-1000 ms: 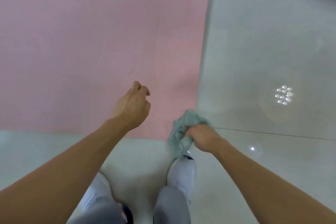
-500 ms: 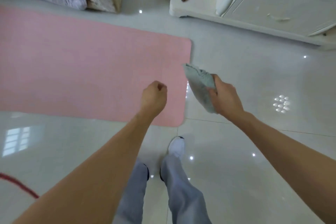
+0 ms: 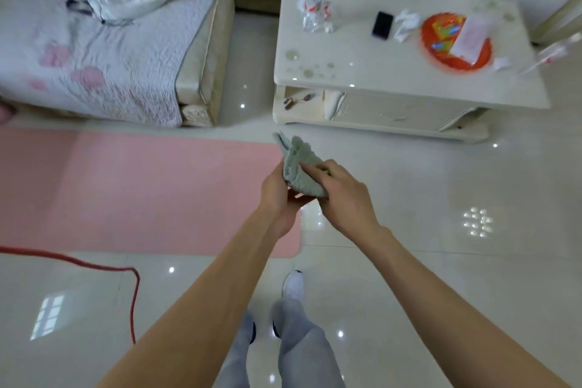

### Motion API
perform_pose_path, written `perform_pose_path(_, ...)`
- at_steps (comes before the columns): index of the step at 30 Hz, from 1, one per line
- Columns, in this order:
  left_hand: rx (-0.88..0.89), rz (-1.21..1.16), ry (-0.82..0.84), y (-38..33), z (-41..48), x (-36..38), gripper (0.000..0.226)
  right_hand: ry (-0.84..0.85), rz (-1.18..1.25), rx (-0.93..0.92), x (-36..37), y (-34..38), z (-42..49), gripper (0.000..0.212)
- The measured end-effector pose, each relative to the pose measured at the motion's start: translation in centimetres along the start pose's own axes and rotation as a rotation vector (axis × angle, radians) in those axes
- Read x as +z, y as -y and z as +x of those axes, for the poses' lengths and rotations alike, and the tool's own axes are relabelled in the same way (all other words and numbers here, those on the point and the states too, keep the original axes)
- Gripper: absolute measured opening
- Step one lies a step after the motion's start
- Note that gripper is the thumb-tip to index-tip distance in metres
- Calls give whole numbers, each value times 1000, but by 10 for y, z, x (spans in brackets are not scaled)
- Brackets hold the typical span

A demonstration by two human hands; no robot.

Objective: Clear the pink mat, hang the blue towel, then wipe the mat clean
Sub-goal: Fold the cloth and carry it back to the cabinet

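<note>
Above the right end of the pink mat (image 3: 126,192), both hands met at a bunched grey-green cloth (image 3: 293,154) held in the air. The right hand (image 3: 345,195) lay over it with fingers curled and pinching the fabric. The left hand (image 3: 275,195) gripped its lower edge from beneath, fingertips largely hidden by the cloth. The mat lay flat on the tiled floor (image 3: 472,183) in front of a sofa (image 3: 110,66), with a red cord (image 3: 94,263) on the tiles near its front edge and a white low table (image 3: 378,72) beyond the cloth.
</note>
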State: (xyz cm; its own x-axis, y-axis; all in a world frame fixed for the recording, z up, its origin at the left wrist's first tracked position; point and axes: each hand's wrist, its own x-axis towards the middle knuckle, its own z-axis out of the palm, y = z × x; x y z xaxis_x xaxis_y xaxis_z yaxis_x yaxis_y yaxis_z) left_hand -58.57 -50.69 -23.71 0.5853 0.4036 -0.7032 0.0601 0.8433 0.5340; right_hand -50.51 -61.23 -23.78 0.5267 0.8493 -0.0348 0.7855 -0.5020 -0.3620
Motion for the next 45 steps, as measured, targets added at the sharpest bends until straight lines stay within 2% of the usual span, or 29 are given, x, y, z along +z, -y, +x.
perform_pose_path(5,27,192,19,-22,-38,38,35,-66,-51,59,-53,-4,-27,63)
perform_pose_path(11,387,686,167,-40,-65,57,32,-208,-194,168,-98,-4,-75,59)
perform_pose_path(14,491,798,309,-38,-81,61,30,-208,-265,225,-109,10,-107,56)
perform_pose_path(16,465,851,381,-31,-92,63,28,-222,-289,275,-114,21,-132,58)
perform_pose_path(20,297,882,485,-4,-124,69,26,-256,-315,349,-121,36,-183,57)
perform_pose_path(24,266,951,575,26,-159,74,26,-280,-353,425,-125,40,-235,60)
perform_pose_path(28,279,1085,679,55,-189,87,26,-319,-378,480,-129,39,-285,62)
perform_pose_path(36,423,1316,913,148,-258,116,27,-433,-362,651,-121,25,-407,63)
perform_pose_path(45,362,1432,1071,295,-332,138,29,-456,-329,877,-113,7,-564,55)
